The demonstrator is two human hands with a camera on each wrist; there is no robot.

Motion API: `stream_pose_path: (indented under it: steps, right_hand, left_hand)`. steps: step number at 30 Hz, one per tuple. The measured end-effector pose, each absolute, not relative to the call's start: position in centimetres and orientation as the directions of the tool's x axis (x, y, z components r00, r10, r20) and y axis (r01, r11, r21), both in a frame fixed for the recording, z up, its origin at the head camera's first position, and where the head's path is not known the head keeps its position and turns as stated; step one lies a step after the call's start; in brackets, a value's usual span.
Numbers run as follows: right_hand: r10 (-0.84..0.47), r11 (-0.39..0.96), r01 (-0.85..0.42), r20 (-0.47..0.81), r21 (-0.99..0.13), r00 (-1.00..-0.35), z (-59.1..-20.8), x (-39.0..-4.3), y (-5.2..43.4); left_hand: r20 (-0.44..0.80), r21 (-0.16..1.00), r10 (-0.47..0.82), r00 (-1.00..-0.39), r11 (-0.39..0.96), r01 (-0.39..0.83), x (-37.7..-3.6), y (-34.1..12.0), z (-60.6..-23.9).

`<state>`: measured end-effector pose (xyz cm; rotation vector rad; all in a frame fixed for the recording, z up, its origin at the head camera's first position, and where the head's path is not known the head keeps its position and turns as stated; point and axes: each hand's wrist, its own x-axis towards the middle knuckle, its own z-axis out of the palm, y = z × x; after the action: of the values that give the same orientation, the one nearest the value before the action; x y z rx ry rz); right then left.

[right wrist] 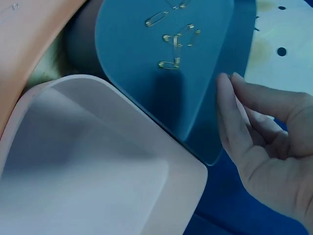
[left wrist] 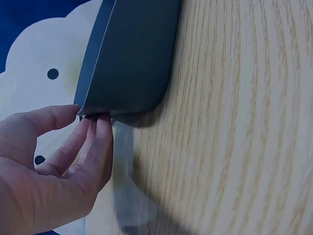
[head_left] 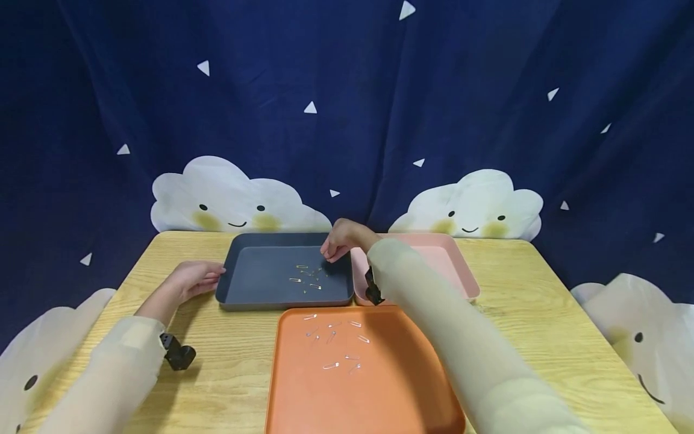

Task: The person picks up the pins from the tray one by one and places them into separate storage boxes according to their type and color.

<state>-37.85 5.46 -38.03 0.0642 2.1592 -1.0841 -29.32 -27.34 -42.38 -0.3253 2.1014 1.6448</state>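
A light wooden table (head_left: 542, 313) carries three trays: a dark grey tray (head_left: 260, 274) at the back left, a pink tray (head_left: 461, 265) just beside it on the right, and an orange tray (head_left: 379, 392) nearest the person.

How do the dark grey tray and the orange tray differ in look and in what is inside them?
The dark grey tray lies farther back and looks smaller; the orange tray lies nearest and looks larger. The grey one holds gold safety pins; the orange one holds silver pins. Only the grey tray has the left hand at its edge. Both are rounded rectangles.
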Motion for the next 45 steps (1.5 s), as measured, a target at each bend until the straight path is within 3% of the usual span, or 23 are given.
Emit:
stream_pose_path:
  steps: [3,6,10,14,20,33,40,45]
  right_hand:
    - [-0.191,0.64,0.355,-0.588,-0.681,-0.786,-41.9,-40.9,5.4]
    - [-0.238,0.631,0.354,-0.607,-0.69,-0.759,-47.3,-46.5,5.9]
    - [-0.243,0.656,0.318,-0.59,-0.684,-0.77,-49.0,-49.1,5.4]
    - [-0.187,0.674,0.291,-0.537,-0.679,-0.823,-43.7,-43.5,4.2]
    - [-0.239,0.644,0.241,-0.49,-0.726,-0.838,-36.7,-35.5,5.2]
    - [-0.292,0.642,0.109,-0.373,-0.759,-0.881,-37.4,-27.2,11.8]
    - [-0.342,0.741,-0.105,-0.238,-0.664,-0.909,-38.3,-22.3,15.6]
    - [-0.36,0.82,-0.246,-0.131,-0.517,-0.924,-39.2,-19.9,17.6]
  left_hand:
    - [-0.485,0.856,0.094,-0.869,0.252,-0.451,-29.3,-27.1,-42.4]
    - [-0.484,0.858,0.097,-0.87,0.249,-0.449,-29.4,-27.1,-42.4]
    - [-0.484,0.854,0.088,-0.871,0.265,-0.448,-29.6,-27.2,-42.4]
    - [-0.493,0.85,0.084,-0.866,0.259,-0.459,-29.6,-27.3,-42.4]
    - [-0.498,0.851,0.088,-0.863,0.241,-0.467,-29.5,-27.0,-42.4]
    - [-0.473,0.865,0.115,-0.873,0.247,-0.436,-29.1,-27.2,-42.2]
    - [-0.486,0.858,0.107,-0.867,0.246,-0.451,-28.8,-27.2,-42.4]
    - [-0.486,0.858,0.096,-0.869,0.24,-0.454,-28.9,-27.2,-42.3]
